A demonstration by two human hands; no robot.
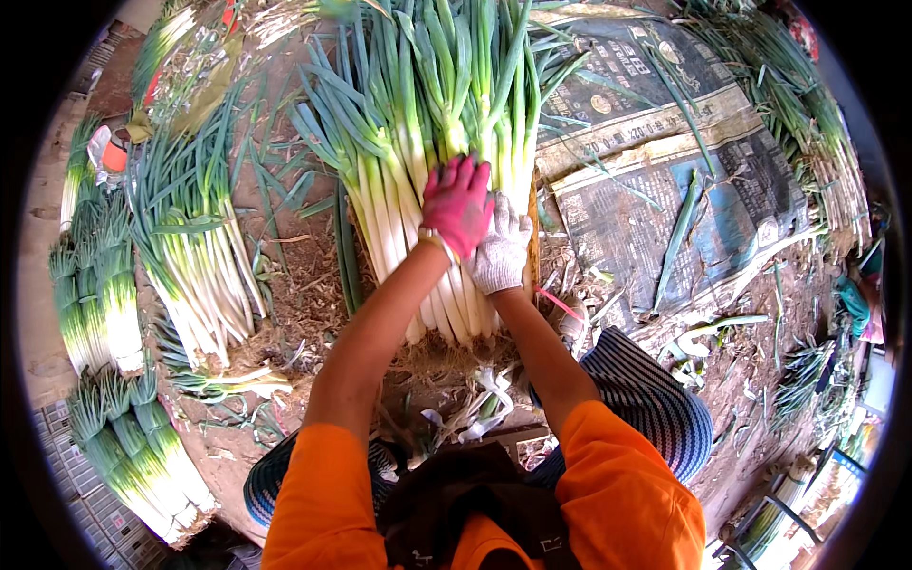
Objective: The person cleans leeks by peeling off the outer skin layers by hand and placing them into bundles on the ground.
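Observation:
A broad row of scallions [377,206] with long white stalks lies in front of me, green leaves pointing away and roots towards me. My left hand [459,203], in a pink glove, lies flat on the stalks with its fingers pointing away. Beside it, touching it, my right hand [503,246] in a white knitted glove rests on the stalks at the right side of the row. Part of a wooden edge [534,235] shows just right of the right hand. Neither hand is plainly closed around a stalk.
Loose scallions [206,263] lie to the left, with tied bundles [153,456] beyond them. A printed woven sheet [641,142] with stray leaves covers ground at the right. More scallions [805,121] lie at the far right. Trimmings and a white strip [491,402] lie near my legs.

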